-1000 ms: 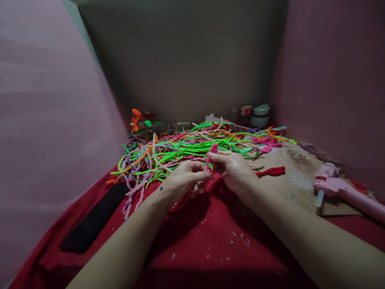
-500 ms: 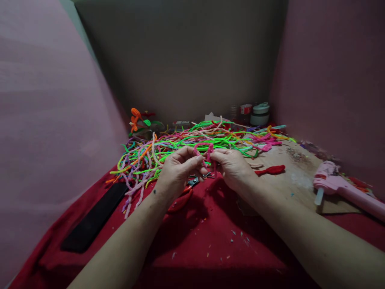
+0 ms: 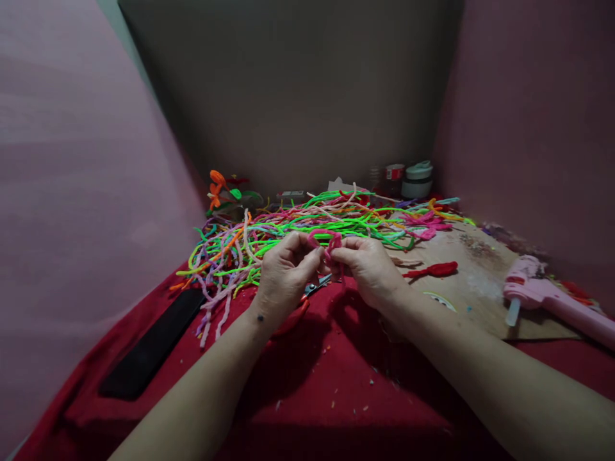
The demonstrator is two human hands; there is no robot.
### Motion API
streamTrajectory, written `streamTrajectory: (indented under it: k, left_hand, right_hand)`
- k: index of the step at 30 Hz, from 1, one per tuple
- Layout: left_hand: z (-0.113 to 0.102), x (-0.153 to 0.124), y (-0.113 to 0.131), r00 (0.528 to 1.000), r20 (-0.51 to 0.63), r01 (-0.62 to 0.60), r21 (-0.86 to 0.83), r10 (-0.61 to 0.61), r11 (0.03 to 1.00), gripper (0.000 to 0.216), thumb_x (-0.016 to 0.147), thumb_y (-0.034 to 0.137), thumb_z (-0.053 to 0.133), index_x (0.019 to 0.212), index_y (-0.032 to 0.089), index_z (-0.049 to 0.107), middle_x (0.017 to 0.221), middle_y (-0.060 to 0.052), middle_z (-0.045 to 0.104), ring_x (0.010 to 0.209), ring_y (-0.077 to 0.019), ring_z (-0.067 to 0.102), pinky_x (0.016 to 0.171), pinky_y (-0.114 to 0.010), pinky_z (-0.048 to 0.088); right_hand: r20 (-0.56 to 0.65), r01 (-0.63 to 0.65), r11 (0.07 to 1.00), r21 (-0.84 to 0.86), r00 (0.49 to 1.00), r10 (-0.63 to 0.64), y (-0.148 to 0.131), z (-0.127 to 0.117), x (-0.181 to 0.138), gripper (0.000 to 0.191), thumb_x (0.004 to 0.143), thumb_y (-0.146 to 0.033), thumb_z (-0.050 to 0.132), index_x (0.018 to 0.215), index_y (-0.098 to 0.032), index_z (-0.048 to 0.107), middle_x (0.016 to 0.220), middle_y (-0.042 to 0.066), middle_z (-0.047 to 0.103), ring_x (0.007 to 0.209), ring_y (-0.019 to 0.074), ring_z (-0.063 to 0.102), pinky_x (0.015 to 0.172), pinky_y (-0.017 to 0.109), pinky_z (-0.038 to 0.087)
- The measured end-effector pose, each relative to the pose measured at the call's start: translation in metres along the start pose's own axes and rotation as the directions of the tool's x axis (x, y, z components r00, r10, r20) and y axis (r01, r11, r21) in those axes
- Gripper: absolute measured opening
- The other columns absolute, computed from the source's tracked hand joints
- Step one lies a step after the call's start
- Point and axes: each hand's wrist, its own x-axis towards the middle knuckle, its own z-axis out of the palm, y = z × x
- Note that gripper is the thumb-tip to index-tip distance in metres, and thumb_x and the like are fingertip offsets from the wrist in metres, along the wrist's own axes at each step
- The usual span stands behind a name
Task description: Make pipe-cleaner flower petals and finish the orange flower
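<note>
Both bare hands are working close together over the middle of the table. Left hand [image 3: 288, 272] is pinching a bright pink, fuzzy, bent stem [image 3: 335, 241] between thumb and fingers; right hand [image 3: 369, 266] is gripping the same piece, thumb against index finger. The pink stem is curving up in a loop between the fingertips, clear of the cloth, with one end hanging below the right fingers. Its exact contact points are hiding behind the fingers.

Beneath the left hand, a red-handled metal hand tool [image 3: 312, 289] is lying on the deep red tablecloth [image 3: 355, 416], partly covered. Just beyond the hands, a tangled heap of multicoloured fuzzy stems [image 3: 331, 225] is spreading across the table, bright green strands showing most. To the left, a flat black rectangular object [image 3: 154, 349] is resting at a slant. To the right, a flattened red fuzzy piece [image 3: 439, 269] is lying on a tan flat board [image 3: 485, 320]; a pink plastic glue gun [image 3: 526, 288] is resting at the board's right side.
</note>
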Motion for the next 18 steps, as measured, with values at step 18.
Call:
streamTrajectory:
  k: [18]
  left_hand:
    - [-0.001, -0.004, -0.009, 0.995, 0.016, -0.095, 0.266, 0.094, 0.959, 0.01, 0.076, 0.028, 0.055, 0.077, 0.019, 0.051, 0.063, 0.002, 0.055, 0.054, -0.0087, 0.05, 0.053, -0.019, 0.041]
  right_hand:
    - [-0.109, -0.1, 0.98, -0.171, 0.991, 0.082, -0.004, 0.002, 0.0, 0.012, 0.053, -0.015, 0.057, 0.045, -0.016, 0.048, 0.039, -0.002, 0.049, 0.033, 0.0099, 0.044, 0.035, 0.024, 0.038]
